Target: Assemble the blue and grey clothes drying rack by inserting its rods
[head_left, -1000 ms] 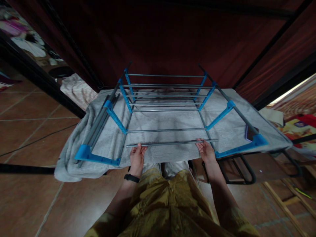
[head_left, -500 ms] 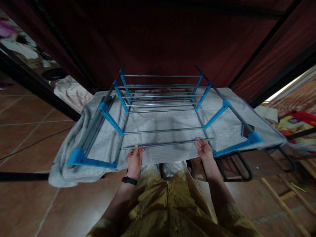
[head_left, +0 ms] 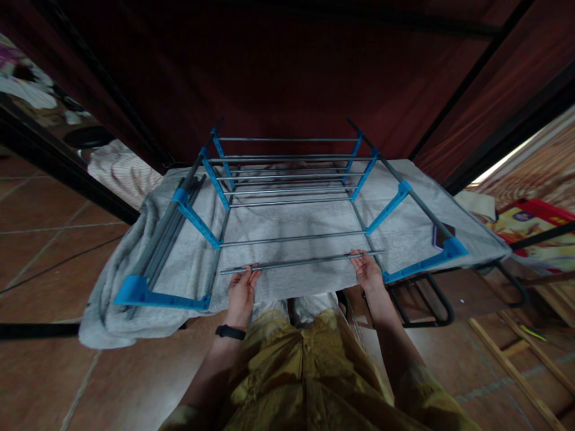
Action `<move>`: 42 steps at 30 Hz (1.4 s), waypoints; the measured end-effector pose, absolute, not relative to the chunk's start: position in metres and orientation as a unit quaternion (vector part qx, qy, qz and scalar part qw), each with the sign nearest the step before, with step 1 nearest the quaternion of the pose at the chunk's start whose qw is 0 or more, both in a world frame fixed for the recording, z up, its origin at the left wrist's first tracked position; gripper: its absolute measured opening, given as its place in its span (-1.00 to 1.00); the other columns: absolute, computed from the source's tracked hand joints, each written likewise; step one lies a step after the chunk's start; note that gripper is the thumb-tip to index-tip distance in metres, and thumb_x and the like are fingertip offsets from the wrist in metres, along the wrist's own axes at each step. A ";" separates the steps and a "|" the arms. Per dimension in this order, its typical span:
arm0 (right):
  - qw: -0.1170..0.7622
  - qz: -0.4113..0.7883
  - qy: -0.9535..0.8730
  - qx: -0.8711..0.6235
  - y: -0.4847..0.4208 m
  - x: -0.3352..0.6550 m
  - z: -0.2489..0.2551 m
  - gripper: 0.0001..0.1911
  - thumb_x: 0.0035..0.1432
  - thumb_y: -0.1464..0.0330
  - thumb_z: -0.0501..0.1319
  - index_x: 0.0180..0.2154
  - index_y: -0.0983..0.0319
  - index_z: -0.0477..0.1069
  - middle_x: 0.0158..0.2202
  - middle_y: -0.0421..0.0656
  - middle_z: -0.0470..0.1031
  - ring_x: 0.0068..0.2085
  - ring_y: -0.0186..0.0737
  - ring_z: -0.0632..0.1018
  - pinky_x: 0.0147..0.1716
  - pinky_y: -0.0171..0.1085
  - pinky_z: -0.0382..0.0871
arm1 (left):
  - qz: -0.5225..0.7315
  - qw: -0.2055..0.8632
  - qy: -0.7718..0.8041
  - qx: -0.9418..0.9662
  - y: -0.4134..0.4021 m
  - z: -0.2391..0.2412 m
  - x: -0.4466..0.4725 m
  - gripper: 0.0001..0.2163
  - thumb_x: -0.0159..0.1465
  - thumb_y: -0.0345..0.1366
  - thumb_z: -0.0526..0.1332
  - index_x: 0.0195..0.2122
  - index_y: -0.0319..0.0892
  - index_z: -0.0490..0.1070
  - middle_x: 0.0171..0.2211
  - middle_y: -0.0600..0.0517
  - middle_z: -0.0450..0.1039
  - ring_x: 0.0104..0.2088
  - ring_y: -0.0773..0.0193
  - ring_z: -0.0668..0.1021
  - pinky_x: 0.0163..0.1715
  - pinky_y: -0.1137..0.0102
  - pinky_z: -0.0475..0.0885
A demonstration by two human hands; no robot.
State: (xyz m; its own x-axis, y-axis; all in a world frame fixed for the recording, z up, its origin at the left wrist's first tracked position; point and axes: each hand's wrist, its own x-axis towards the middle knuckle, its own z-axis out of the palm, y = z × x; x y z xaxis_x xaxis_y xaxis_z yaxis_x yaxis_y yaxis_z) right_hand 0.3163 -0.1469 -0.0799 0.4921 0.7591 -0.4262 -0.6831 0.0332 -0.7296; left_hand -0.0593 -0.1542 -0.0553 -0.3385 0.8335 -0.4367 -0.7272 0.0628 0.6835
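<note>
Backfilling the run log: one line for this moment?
left hand: holds grey rod | right hand: holds same rod, toward opposite end | rod: near side of blue-jointed frame | frame: on grey cloth

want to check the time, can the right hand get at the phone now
Probably not directly: the right hand holds a rod, and a rack pole crosses in front of the phone.
</note>
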 end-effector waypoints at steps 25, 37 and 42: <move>0.728 0.493 -0.080 -0.471 -0.151 0.313 -0.081 -0.87 0.25 0.47 0.17 -0.33 0.19 0.45 -0.35 -0.18 0.63 -0.24 -0.33 0.66 -0.08 -0.30 0.59 | 0.659 0.562 0.496 0.069 -0.153 -0.046 -0.063 -0.81 0.19 -0.49 0.33 -0.47 -0.20 0.33 -0.54 0.10 0.50 -0.43 0.29 0.65 -0.35 0.44 0.52; 0.726 0.484 -0.088 -0.481 -0.152 0.312 -0.079 -0.92 0.18 0.41 0.29 -0.35 0.14 0.41 -0.36 -0.21 0.61 -0.26 -0.27 0.66 -0.03 -0.20 0.60 | 0.652 0.567 0.499 0.065 -0.154 -0.041 -0.063 -0.81 0.27 -0.48 0.27 -0.45 -0.19 0.31 -0.51 0.05 0.53 -0.39 0.26 0.66 -0.24 0.35 0.56; 0.732 0.479 -0.093 -0.475 -0.153 0.311 -0.079 -0.90 0.17 0.39 0.30 -0.37 0.15 0.40 -0.37 -0.22 0.59 -0.28 -0.29 0.66 -0.04 -0.20 0.59 | 0.643 0.569 0.508 0.066 -0.154 -0.042 -0.063 -0.81 0.30 -0.46 0.24 -0.46 -0.20 0.31 -0.50 0.02 0.54 -0.39 0.28 0.66 -0.25 0.39 0.54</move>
State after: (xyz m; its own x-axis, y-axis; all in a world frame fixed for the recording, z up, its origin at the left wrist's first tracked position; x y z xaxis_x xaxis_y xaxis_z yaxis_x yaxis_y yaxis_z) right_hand 0.3108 -0.1531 -0.0790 0.5234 0.7904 -0.3185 -0.6128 0.0894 -0.7852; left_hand -0.0628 -0.1536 -0.0419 -0.3446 0.7986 -0.4934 -0.6645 0.1637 0.7291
